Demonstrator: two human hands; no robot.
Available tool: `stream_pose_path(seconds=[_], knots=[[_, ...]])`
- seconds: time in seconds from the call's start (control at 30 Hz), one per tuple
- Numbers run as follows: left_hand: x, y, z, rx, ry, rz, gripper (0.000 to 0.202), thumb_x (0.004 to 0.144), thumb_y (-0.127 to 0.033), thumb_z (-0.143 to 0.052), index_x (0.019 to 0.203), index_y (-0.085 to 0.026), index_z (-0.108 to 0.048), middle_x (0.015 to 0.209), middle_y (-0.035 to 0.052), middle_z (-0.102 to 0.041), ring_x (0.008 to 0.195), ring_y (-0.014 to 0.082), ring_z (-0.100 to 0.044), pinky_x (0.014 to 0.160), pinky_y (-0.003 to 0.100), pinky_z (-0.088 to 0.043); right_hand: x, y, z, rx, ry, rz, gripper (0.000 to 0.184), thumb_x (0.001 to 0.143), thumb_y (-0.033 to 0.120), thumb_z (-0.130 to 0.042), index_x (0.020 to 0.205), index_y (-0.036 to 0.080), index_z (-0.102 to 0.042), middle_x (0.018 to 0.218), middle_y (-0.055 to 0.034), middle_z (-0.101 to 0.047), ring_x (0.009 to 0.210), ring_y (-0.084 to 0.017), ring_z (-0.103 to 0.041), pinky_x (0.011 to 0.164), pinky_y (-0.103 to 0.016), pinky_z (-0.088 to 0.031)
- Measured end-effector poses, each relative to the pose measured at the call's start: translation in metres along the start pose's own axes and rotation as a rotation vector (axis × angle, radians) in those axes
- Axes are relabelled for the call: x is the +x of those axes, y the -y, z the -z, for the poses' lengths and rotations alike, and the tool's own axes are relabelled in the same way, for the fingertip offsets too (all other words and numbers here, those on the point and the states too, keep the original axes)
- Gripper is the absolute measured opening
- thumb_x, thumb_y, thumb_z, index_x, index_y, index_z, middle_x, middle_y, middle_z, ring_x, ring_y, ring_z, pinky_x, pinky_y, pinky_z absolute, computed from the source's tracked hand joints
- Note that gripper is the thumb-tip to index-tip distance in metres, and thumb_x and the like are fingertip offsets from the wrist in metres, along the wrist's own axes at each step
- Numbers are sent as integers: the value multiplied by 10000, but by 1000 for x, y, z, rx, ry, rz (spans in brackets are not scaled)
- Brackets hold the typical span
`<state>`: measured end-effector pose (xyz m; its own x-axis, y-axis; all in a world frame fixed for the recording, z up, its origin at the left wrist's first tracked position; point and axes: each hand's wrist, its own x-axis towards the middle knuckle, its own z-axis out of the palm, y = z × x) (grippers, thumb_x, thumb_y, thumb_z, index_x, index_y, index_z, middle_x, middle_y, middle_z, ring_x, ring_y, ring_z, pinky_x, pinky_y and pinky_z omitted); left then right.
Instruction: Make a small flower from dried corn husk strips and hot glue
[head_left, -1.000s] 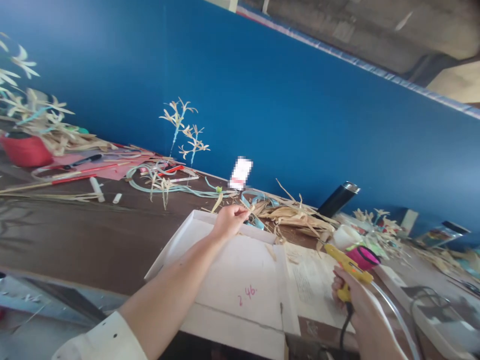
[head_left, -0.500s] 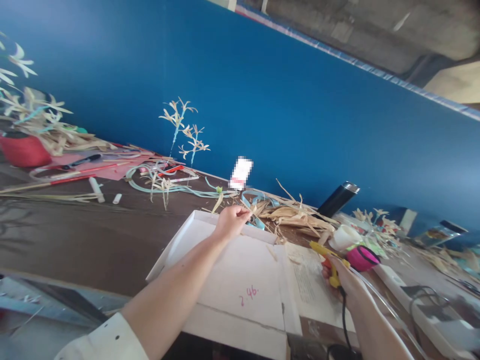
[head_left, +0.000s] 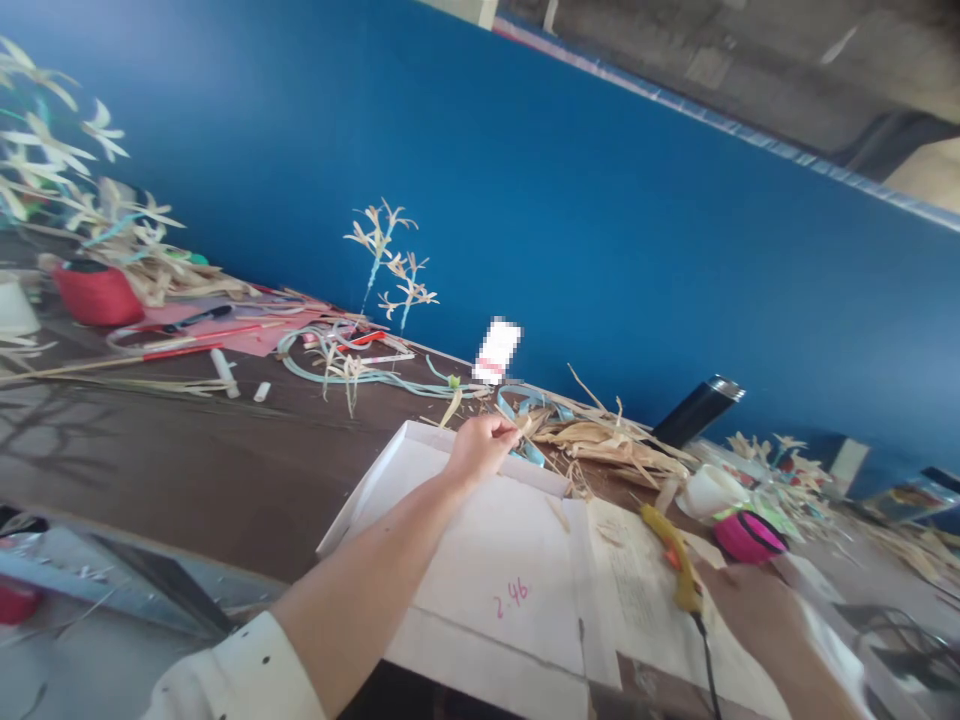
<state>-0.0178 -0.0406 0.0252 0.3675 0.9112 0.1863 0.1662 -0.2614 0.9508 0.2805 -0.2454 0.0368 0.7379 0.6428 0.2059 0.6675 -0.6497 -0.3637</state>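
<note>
My left hand point(head_left: 482, 446) is above the far edge of a white open box point(head_left: 457, 570). Its thumb and index finger are pinched on a small piece of dried husk point(head_left: 526, 426). A yellow hot glue gun point(head_left: 679, 565) lies on a printed sheet point(head_left: 622, 560) to the right, its black cord trailing toward me. Just right of the gun, my right hand point(head_left: 742, 600) is blurred, its fingers loosened and apart from the handle. Behind the left hand lie dried husks point(head_left: 600, 440) and blue ribbon point(head_left: 517, 400).
A black flask point(head_left: 697, 412) leans by the blue wall. Near my right hand are a magenta thread spool point(head_left: 750, 537) and a white roll point(head_left: 712, 490). Husk flowers point(head_left: 382, 240) stand at the back. A red thread spool point(head_left: 97, 293) and pale blue tubing point(head_left: 300, 370) lie left.
My right hand has let go of the glue gun, which now rests on the sheet, and has shifted right. The left hand keeps its pinch. The view has turned slightly left.
</note>
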Motion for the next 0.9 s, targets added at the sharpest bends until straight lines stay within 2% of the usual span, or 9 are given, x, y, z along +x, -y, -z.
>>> stream_pose_path(seconds=[0.07, 0.17, 0.23, 0.33, 0.43, 0.53, 0.63, 0.77, 0.9], knots=[[0, 1, -1, -7, -10, 16, 211, 740, -356, -559, 737, -183, -680, 724, 6, -692, 693, 133, -612, 668, 227, -431, -5, 24, 12, 23, 38, 10, 306, 621, 505, -644, 509, 220, -641, 499, -59, -593, 449, -198, -541, 438, -301, -374], [1, 3, -2, -22, -28, 31, 209, 737, -352, -559, 744, -184, -683, 718, 7, -689, 688, 134, -604, 653, 230, -427, -18, 82, 7, 444, 57, 0, 372, 639, 527, -630, 817, 212, -718, 742, -68, -685, 593, -202, -606, 468, -272, -420], [2, 6, -2, -39, -53, 60, 192, 736, -326, -554, 758, -188, -686, 712, -1, -684, 677, 131, -597, 635, 228, -420, -23, 128, -8, 743, 59, 19, 424, 624, 495, -670, 916, 189, -703, 830, -71, -689, 637, -176, -604, 483, -240, -432], [6, 10, -1, -61, -93, 87, 171, 722, -304, -571, 752, -179, -684, 676, -7, -662, 640, 121, -573, 602, 221, -407, -22, 193, -39, 1103, 120, -44, 414, 577, 417, -728, 922, 190, -690, 854, -49, -675, 604, -119, -569, 446, -188, -404], [11, 12, 2, -111, -133, 97, 187, 718, -324, -591, 761, -166, -682, 676, -7, -654, 628, 112, -557, 591, 212, -401, -15, 234, -70, 1382, 207, -164, 376, 536, 341, -755, 863, 177, -668, 784, -19, -644, 544, -86, -531, 395, -164, -361], [14, 13, 5, -150, -167, 91, 218, 723, -352, -593, 768, -158, -680, 703, 2, -666, 653, 115, -567, 604, 212, -406, -14, 246, -96, 1489, 229, -243, 373, 518, 304, -770, 848, 174, -655, 729, 3, -620, 495, -66, -492, 375, -156, -342], [14, 12, 6, -143, -161, 45, 241, 743, -367, -572, 759, -154, -683, 720, 7, -677, 673, 122, -580, 628, 220, -416, -19, 238, -111, 1538, 305, -190, 353, 547, 324, -775, 844, 164, -673, 714, 4, -606, 456, -42, -424, 356, -150, -305], [10, 11, 6, -111, -144, 35, 244, 725, -370, -603, 791, -154, -693, 734, 4, -683, 681, 125, -584, 640, 223, -426, -23, 228, -113, 1551, 416, -120, 329, 565, 347, -785, 827, 171, -694, 742, 1, -609, 463, -33, -400, 350, -149, -280], [7, 8, 7, -97, -130, 44, 264, 731, -389, -599, 817, -159, -696, 737, 2, -682, 683, 123, -581, 635, 222, -428, -22, 227, -110, 1536, 555, -125, 343, 558, 353, -789, 836, 173, -698, 777, -10, -626, 477, -39, -425, 358, -158, -291]])
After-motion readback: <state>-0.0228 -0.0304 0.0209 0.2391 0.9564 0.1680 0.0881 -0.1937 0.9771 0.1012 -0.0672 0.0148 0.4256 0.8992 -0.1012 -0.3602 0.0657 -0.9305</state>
